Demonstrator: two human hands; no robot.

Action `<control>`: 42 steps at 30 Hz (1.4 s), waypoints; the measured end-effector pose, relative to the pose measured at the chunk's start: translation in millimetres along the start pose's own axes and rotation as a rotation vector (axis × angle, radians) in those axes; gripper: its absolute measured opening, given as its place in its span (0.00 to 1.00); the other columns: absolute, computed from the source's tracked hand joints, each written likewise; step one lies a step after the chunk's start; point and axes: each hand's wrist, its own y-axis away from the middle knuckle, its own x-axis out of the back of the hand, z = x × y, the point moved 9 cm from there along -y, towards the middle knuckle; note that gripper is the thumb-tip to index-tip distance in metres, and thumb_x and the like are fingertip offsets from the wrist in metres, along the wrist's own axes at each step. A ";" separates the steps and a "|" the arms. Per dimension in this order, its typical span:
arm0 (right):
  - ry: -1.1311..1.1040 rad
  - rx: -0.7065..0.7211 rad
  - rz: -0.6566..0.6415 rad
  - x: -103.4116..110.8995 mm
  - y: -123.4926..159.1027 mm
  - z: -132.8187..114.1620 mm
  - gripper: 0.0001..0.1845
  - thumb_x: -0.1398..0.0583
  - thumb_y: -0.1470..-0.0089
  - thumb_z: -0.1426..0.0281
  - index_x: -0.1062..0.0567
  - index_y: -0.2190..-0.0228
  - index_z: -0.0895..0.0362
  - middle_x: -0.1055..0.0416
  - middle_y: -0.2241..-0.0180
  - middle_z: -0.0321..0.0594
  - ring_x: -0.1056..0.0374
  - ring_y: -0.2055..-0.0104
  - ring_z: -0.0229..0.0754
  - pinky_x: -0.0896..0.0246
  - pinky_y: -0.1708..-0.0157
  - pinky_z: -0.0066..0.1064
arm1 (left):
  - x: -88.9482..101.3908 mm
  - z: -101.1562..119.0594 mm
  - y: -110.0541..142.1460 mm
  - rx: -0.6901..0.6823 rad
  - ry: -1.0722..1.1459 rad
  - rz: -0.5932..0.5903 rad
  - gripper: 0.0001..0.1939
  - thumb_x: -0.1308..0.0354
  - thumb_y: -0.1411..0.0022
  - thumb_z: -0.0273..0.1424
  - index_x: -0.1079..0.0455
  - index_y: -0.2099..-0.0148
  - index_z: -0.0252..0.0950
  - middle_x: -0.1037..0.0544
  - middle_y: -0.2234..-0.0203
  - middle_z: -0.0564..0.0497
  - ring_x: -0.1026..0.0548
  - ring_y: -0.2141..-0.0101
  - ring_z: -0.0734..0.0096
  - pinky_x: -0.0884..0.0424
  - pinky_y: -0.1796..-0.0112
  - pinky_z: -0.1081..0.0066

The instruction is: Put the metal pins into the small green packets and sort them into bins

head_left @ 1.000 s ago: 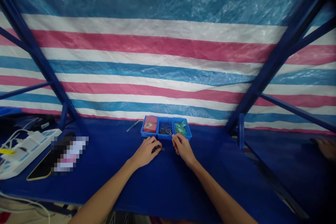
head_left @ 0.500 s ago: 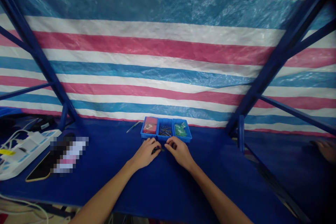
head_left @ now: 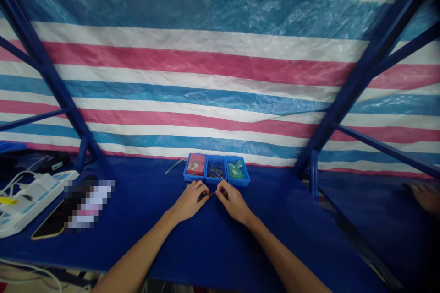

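Note:
My left hand (head_left: 191, 199) is closed, with its fingers curled around small dark metal pieces that look like screws. A thin metal piece (head_left: 212, 194) sticks out from its fingertips towards my right hand (head_left: 233, 201). The fingers of my right hand are pinched at the other end of that piece. Both hands rest low over the blue tabletop (head_left: 206, 247), just in front of three joined blue bins. In the middle bin (head_left: 216, 181) lie several thin metal pieces. Pink-red material with small pale bits fills the left bin (head_left: 194, 180), and green, partly clear packets lie in the right bin (head_left: 244, 181).
A thin pale tool (head_left: 173, 166) lies left of the bins. On the left are a white power strip (head_left: 37, 201) with cables and a phone (head_left: 48, 224) beside a blurred patch. Blue frame bars (head_left: 343, 100) slant up both sides. Another person's hand (head_left: 426, 194) is at far right.
My right hand has shifted slightly left, and its fingertips have closed in on the end of the thin metal piece. My left hand has stayed nearly in place.

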 end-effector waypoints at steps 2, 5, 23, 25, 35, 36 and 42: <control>-0.168 -0.073 0.036 2.8 -1.5 8.5 0.07 0.42 0.33 0.63 0.30 0.64 0.52 0.28 0.72 0.32 0.31 0.71 0.41 0.38 0.67 0.32 | -0.3 0.2 -0.2 -0.004 -0.007 0.003 0.05 0.44 0.24 0.34 0.29 0.53 0.41 0.25 0.58 0.50 0.29 0.56 0.60 0.34 0.54 0.61; -0.378 -0.106 0.088 7.1 -4.6 13.4 0.13 0.36 0.38 0.59 0.31 0.70 0.52 0.25 0.70 0.34 0.28 0.69 0.41 0.34 0.64 0.33 | 0.8 1.7 -0.5 -0.010 -0.009 0.010 0.05 0.45 0.24 0.34 0.28 0.54 0.41 0.25 0.59 0.50 0.29 0.56 0.60 0.34 0.54 0.61; -0.081 0.025 0.258 24.5 -1.9 6.7 0.08 0.39 0.35 0.63 0.21 0.59 0.50 0.26 0.60 0.41 0.26 0.60 0.47 0.29 0.58 0.39 | 1.3 1.7 0.2 -0.017 -0.008 0.003 0.05 0.45 0.23 0.34 0.29 0.54 0.41 0.25 0.58 0.50 0.29 0.57 0.60 0.34 0.53 0.61; -0.215 -0.041 0.242 21.7 -3.9 12.7 0.10 0.38 0.36 0.59 0.22 0.58 0.51 0.25 0.62 0.41 0.26 0.64 0.46 0.29 0.65 0.36 | 1.5 2.4 0.1 -0.022 -0.008 0.001 0.05 0.45 0.23 0.34 0.29 0.54 0.41 0.25 0.59 0.50 0.28 0.56 0.60 0.35 0.52 0.61; -0.647 -0.364 0.193 8.0 -3.3 35.2 0.28 0.38 0.41 0.42 0.31 0.72 0.54 0.38 0.80 0.28 0.46 0.83 0.31 0.55 0.85 0.22 | 0.8 0.5 -0.4 -0.014 0.000 0.012 0.04 0.43 0.24 0.33 0.29 0.54 0.41 0.25 0.59 0.51 0.29 0.57 0.61 0.36 0.55 0.62; -0.649 -0.382 0.180 6.4 -2.7 36.1 0.29 0.38 0.40 0.42 0.32 0.72 0.54 0.39 0.81 0.28 0.47 0.83 0.31 0.56 0.85 0.22 | 0.6 0.3 -0.5 -0.015 0.000 0.012 0.04 0.43 0.24 0.33 0.29 0.54 0.41 0.25 0.59 0.51 0.29 0.57 0.61 0.36 0.55 0.62; -0.436 -0.245 0.187 10.8 -4.6 29.9 0.27 0.40 0.36 0.45 0.33 0.75 0.53 0.39 0.80 0.30 0.44 0.81 0.34 0.50 0.81 0.26 | -0.2 -1.1 -0.4 -0.015 0.001 0.014 0.04 0.43 0.24 0.33 0.29 0.54 0.41 0.25 0.59 0.51 0.29 0.58 0.61 0.35 0.55 0.62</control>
